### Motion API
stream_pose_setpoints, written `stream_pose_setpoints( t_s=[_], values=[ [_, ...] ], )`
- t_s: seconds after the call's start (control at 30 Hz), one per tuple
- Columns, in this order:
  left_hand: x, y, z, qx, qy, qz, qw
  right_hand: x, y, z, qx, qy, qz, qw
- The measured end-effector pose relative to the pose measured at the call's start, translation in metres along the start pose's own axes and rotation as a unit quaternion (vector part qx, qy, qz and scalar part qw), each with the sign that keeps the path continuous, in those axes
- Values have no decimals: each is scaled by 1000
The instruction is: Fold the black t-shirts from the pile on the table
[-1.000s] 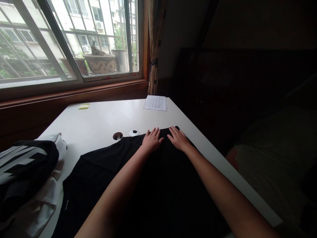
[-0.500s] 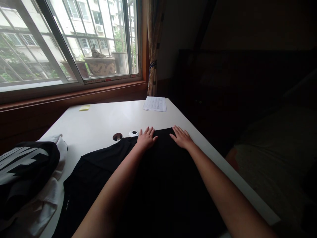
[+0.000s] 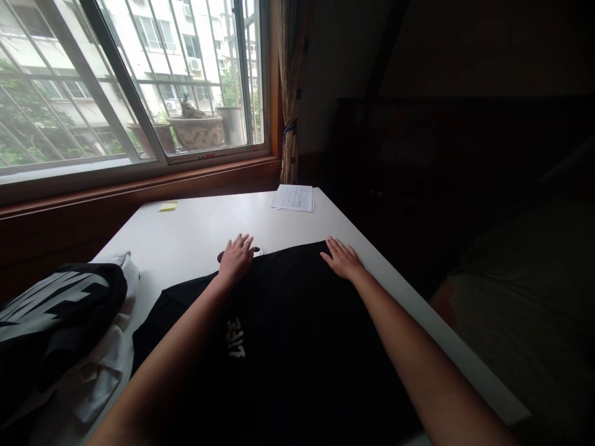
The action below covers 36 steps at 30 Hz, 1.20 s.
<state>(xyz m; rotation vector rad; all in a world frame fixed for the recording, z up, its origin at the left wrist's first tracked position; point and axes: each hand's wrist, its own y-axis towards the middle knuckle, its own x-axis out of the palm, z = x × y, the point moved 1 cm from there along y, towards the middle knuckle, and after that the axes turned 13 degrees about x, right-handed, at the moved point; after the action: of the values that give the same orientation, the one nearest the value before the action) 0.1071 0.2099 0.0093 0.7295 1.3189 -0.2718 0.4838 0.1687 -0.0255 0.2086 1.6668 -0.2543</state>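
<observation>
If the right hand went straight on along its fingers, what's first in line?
Probably the papers, across the white table; the right hand points roughly their way, though depth is unclear.

Wht table (image 3: 199,224), blk garment (image 3: 297,328), papers (image 3: 294,198), ylw notes (image 3: 168,206), clothes (image 3: 69,303)

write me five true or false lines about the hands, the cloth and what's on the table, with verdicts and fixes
1. The left hand is nearer the white-ringed hole than the right hand is. True.
2. The right hand is clenched into a fist. False: its fingers are extended, at the far edge of the black garment.
3. Pale print shows on the black garment. True.
4. In the picture, the papers lie right of the yellow notes. True.
5. The black and white cloth heap is at the picture's right side. False: it is at the left.
</observation>
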Motion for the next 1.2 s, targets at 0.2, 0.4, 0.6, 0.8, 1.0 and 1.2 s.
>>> stream_pose_setpoints(
  t_s=[0.2, 0.4, 0.6, 0.8, 1.0, 1.2],
  values=[
    [-19, -46, -34, -12, -58, -14, 998, 1, 0, 0, -1, 2, 5, 1000],
    [-20, -43, -33, -22, -58, -17, 998, 1, -1, -1, 3, 0, 2, 1000],
    [-19, -46, -38, -39, -59, -6, 997, 2, 0, 0, 5, -3, 6, 1000],
    [-21, -37, -32, 12, -57, -28, 998, 6, 3, 2, 2, 0, 18, 1000],
    [-31, -33, -25, 94, -65, -87, 990, 5, 1, 2, 0, 3, 21, 1000],
    [-37, -29, -21, 57, -31, -92, 994, 5, 1, 1, 2, 3, 25, 1000]
  ],
)
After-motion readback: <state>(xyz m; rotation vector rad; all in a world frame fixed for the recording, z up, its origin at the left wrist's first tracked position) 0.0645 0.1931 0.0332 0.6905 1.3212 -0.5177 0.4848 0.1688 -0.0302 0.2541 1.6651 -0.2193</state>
